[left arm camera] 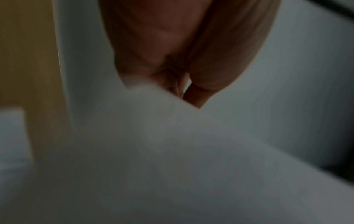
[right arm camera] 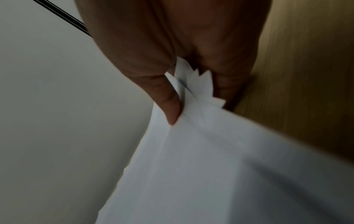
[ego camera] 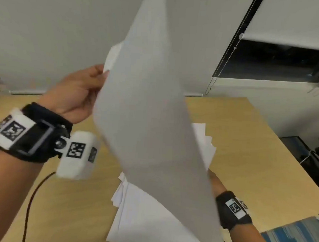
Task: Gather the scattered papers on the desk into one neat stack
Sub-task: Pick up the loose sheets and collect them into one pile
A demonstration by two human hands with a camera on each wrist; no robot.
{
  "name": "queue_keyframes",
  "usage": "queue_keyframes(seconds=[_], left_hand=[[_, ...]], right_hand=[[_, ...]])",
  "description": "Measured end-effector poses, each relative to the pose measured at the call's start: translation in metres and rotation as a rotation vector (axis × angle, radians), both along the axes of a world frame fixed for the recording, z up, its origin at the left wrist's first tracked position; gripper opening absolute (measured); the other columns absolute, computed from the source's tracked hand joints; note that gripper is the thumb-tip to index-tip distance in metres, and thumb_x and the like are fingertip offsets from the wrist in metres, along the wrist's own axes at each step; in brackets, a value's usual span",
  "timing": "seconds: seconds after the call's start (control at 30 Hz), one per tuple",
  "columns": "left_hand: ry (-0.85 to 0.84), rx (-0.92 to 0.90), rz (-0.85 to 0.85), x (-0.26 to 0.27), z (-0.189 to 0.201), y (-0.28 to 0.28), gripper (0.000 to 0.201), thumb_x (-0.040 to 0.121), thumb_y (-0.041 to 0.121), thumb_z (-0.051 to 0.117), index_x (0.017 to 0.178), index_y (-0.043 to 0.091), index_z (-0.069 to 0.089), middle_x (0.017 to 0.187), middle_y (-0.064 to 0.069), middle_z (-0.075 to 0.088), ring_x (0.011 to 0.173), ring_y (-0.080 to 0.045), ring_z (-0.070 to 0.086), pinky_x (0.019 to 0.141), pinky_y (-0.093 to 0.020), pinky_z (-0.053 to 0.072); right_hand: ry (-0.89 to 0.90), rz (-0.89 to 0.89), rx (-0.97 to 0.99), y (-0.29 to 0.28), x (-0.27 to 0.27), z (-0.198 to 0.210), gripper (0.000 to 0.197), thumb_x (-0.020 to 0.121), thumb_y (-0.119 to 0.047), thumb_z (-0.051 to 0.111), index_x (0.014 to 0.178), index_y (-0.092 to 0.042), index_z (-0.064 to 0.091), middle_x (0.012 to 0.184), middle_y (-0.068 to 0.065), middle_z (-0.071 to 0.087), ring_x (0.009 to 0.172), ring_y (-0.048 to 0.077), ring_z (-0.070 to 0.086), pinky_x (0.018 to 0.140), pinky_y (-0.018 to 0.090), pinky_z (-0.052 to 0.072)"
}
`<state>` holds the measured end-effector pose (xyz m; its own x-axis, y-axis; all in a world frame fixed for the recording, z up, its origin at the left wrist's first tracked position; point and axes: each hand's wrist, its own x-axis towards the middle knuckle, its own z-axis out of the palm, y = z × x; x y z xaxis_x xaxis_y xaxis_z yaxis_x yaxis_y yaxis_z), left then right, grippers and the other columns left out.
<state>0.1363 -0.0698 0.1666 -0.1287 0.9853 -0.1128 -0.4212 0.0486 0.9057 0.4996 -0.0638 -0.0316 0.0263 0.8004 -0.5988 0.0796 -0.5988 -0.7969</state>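
Note:
My left hand [ego camera: 100, 77] is raised above the wooden desk [ego camera: 246, 140] and pinches the left edge of a large white sheet [ego camera: 152, 105], which stands tilted and fills the middle of the head view. A second sheet's edge [ego camera: 112, 53] shows behind it. The left wrist view is blurred, showing my left hand [left arm camera: 184, 84] curled against white paper [left arm camera: 172, 166]. My right hand [ego camera: 214, 179] is mostly hidden behind the raised sheet. In the right wrist view my right hand [right arm camera: 197, 97] grips a fanned bundle of several sheets [right arm camera: 201, 144], its thumb [right arm camera: 172, 109] pressing on top. That bundle [ego camera: 140, 216] hangs low over the desk.
A black cable [ego camera: 30, 203] trails from my left wrist over the desk. A blue striped surface [ego camera: 296, 239] lies beyond the desk's right edge. A grey wall stands behind the desk, with a window [ego camera: 278, 62] and blind cord [ego camera: 226, 56] at the right.

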Motion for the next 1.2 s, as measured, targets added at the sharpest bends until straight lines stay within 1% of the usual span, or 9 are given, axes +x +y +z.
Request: queue_keyframes(seconds=[0.13,0.27,0.43,0.6,0.7,0.77,0.93,1.1,1.2], left_hand=[[0.485,-0.21,0.018,0.024,-0.081,0.01,0.018,0.096,0.006,0.05,0.088,0.019,0.058,0.086,-0.008,0.07,0.054,-0.008,0.068,0.048,-0.018,0.051],[1.026,-0.291,-0.011,0.04,-0.166,0.013,0.016,0.094,0.012,0.054,0.106,0.014,0.063,0.114,-0.012,0.068,0.102,-0.03,0.065,0.082,-0.03,0.047],[1.297,-0.379,-0.044,0.074,-0.195,0.015,0.04,0.097,0.02,0.047,0.137,0.013,0.046,0.119,-0.021,0.064,0.108,-0.039,0.061,0.087,-0.039,0.05],[1.091,-0.461,-0.012,0.066,-0.196,0.017,0.068,0.089,0.047,0.057,0.141,0.009,0.037,0.141,-0.015,0.042,0.129,-0.033,0.044,0.106,-0.042,0.04],[1.041,-0.588,-0.121,0.057,-0.201,0.009,0.084,0.085,0.054,0.058,0.146,0.004,0.029,0.149,-0.016,0.035,0.136,-0.033,0.038,0.111,-0.041,0.035],[0.908,-0.576,-0.196,0.063,-0.204,0.004,0.088,0.086,0.049,0.061,0.15,0.004,0.021,0.155,-0.013,0.031,0.14,-0.029,0.034,0.114,-0.035,0.031],[0.664,-0.557,-0.112,0.042,-0.204,0.001,0.093,0.079,0.038,0.074,0.149,0.009,0.021,0.147,-0.011,0.041,0.132,-0.028,0.044,0.11,-0.039,0.038],[0.37,-0.367,-0.218,0.014,-0.171,-0.029,0.098,0.048,0.056,0.087,0.132,0.019,0.053,0.127,-0.001,0.066,0.113,-0.017,0.065,0.102,-0.039,0.048],[0.0,-0.402,-0.326,0.014,-0.157,-0.046,0.083,0.026,0.043,0.096,0.1,0.011,0.076,0.101,-0.009,0.077,0.088,-0.02,0.075,0.077,-0.032,0.06]], right_hand=[[0.032,-0.004,-0.043,-0.003,0.001,-0.012,0.05,0.08,0.0,0.067,0.127,-0.009,0.055,0.116,0.014,0.068,0.105,0.038,0.063,0.096,0.061,0.044],[0.058,-0.002,-0.065,-0.002,0.001,-0.01,0.042,0.083,0.003,0.064,0.123,-0.006,0.056,0.117,0.017,0.067,0.108,0.038,0.062,0.093,0.054,0.049],[0.085,-0.006,-0.088,-0.003,0.002,-0.01,0.047,0.082,0.001,0.065,0.128,-0.008,0.055,0.119,0.014,0.068,0.109,0.036,0.062,0.099,0.056,0.044],[0.178,-0.056,-0.082,-0.001,0.003,-0.008,0.032,0.094,-0.021,0.056,0.123,-0.009,0.058,0.114,0.012,0.069,0.105,0.03,0.064,0.09,0.046,0.051],[0.193,0.015,-0.034,0.0,-0.004,-0.006,0.054,0.071,-0.044,0.076,0.117,-0.017,0.062,0.11,0.006,0.073,0.105,0.027,0.066,0.089,0.046,0.053],[0.127,0.1,0.027,0.0,-0.014,-0.011,0.08,0.051,-0.037,0.09,0.122,-0.017,0.058,0.116,0.008,0.07,0.104,0.027,0.067,0.088,0.047,0.054],[0.101,0.082,0.185,-0.002,-0.03,-0.012,0.047,0.078,0.01,0.067,0.117,-0.012,0.054,0.102,-0.001,0.067,0.091,0.015,0.064,0.064,0.023,0.056],[0.33,0.143,0.099,-0.001,-0.022,-0.015,0.096,0.036,-0.02,0.096,0.123,-0.008,0.057,0.112,0.012,0.072,0.105,0.032,0.067,0.085,0.044,0.056],[0.376,0.207,0.072,0.001,-0.036,-0.007,0.094,0.034,-0.021,0.096,0.119,-0.003,0.061,0.112,0.016,0.072,0.102,0.032,0.069,0.08,0.042,0.057]])
